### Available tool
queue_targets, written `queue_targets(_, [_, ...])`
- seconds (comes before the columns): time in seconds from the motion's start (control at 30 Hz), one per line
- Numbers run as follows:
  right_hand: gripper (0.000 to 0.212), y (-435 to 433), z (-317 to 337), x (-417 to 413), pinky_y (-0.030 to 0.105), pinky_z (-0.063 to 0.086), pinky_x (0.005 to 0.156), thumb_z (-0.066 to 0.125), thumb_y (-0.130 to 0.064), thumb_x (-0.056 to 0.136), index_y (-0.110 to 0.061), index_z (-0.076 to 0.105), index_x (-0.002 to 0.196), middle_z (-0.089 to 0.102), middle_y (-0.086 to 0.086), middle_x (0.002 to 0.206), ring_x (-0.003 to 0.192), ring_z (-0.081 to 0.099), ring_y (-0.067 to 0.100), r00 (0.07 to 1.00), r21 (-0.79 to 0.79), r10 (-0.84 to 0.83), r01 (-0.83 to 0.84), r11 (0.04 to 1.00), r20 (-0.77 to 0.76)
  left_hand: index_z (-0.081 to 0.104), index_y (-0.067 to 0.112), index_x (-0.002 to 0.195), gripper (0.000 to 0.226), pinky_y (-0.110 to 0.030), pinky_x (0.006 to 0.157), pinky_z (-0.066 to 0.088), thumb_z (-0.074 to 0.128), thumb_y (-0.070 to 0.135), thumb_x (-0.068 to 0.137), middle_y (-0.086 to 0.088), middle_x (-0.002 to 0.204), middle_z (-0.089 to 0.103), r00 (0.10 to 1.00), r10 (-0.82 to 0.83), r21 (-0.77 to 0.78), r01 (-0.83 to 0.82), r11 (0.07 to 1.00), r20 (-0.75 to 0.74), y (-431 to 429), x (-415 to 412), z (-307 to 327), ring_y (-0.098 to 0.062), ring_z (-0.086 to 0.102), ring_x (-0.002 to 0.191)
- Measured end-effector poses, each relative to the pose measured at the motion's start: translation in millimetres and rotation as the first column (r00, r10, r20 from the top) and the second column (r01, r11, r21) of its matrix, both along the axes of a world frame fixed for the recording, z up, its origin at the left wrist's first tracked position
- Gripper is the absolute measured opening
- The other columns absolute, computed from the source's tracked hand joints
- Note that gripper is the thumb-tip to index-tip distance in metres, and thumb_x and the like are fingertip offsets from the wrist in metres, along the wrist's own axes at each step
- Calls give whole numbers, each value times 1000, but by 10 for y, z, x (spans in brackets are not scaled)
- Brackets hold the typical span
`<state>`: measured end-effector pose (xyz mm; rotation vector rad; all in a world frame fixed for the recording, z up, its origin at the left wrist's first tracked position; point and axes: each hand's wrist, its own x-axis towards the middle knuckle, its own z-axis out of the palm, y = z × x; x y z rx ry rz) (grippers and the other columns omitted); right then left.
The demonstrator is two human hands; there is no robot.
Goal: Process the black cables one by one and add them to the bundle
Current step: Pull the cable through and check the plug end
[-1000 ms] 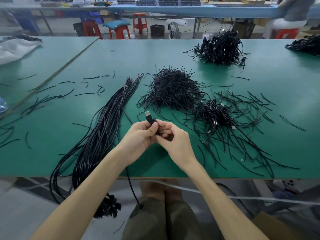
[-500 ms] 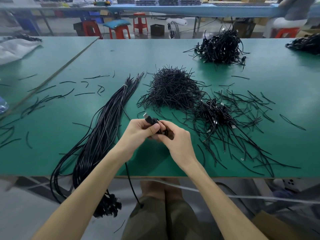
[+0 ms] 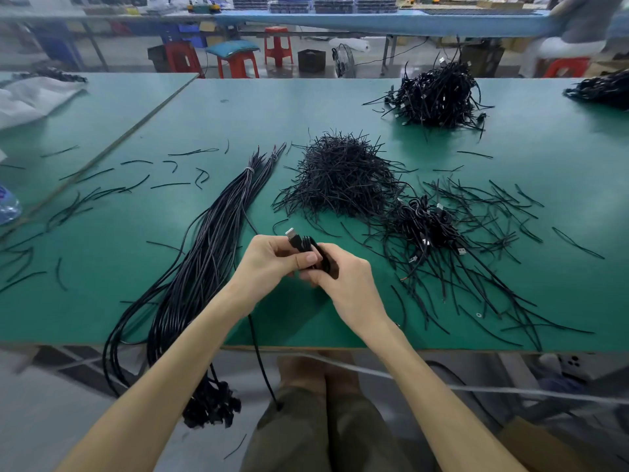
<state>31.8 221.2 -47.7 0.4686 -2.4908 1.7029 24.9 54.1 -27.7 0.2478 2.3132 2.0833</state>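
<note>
A coiled black cable with a silver USB plug pointing up-left sits between both hands over the green table. My left hand grips the coil, thumb across it. My right hand pinches the coil from the right. One strand of this cable hangs over the table's front edge toward my lap. To the left lies the long bundle of straightened black cables, tied near its far end, its plug ends dangling below the table edge. A small heap of coiled cables lies to the right.
A mound of black twist ties sits behind my hands, with loose ties scattered right and left. A larger cable heap is at the back right, another at the far right edge. Red stools stand beyond the table.
Both hands and the coiled cable shifted slightly away from me, and the plug tipped over to the left. The right hand's fingers have worked along the coil.
</note>
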Motion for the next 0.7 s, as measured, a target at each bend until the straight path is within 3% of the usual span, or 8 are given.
queue_targets(0.17, [21, -33, -16, 13, 28, 52, 79, 65, -21, 97, -21, 66, 117, 69, -8, 97, 82, 63, 8, 1000, 46, 13, -14, 999, 25, 84, 25, 81, 9, -40, 78, 53, 81, 27, 73, -11, 86, 79, 996, 86, 30, -86, 996, 8, 15, 5, -17, -24, 69, 81])
queue_targets(0.3, [20, -50, -15, 12, 27, 50, 86, 59, -19, 101, -19, 67, 120, 68, -11, 104, 94, 61, 2, 1000, 76, -9, 9, 997, -10, 83, 15, 90, 21, -38, 79, 56, 85, 29, 74, -13, 87, 78, 994, 108, -4, -108, 994, 29, 9, -11, 32, -23, 70, 79])
queue_targets(0.4, [17, -56, -23, 4, 36, 52, 92, 56, -13, 102, -17, 67, 113, 70, -5, 109, 104, 63, 12, 999, 108, -31, 33, 994, -28, 81, 14, 88, 17, -29, 72, 56, 87, 27, 79, -5, 80, 79, 990, 137, -159, -132, 978, 19, -2, -47, 104, -18, 73, 75])
queue_targets(0.53, [12, -58, -44, 8, 44, 52, 85, 56, -10, 101, -12, 66, 107, 68, 0, 104, 96, 63, 19, 994, 148, -68, 80, 986, -81, 78, 26, 81, 21, -20, 65, 54, 79, 46, 85, 9, 69, 75, 981, 151, -508, -193, 839, -124, 6, 0, 190, -4, 72, 67])
queue_targets(0.7, [10, -47, -38, 8, 41, 50, 74, 56, -10, 102, -9, 64, 96, 62, -4, 90, 80, 57, 14, 990, 182, -82, 102, 978, -117, 70, 22, 76, 36, -21, 55, 46, 66, 53, 94, 11, 65, 73, 977, 197, -557, -206, 804, -77, -2, 17, 191, -4, 69, 55])
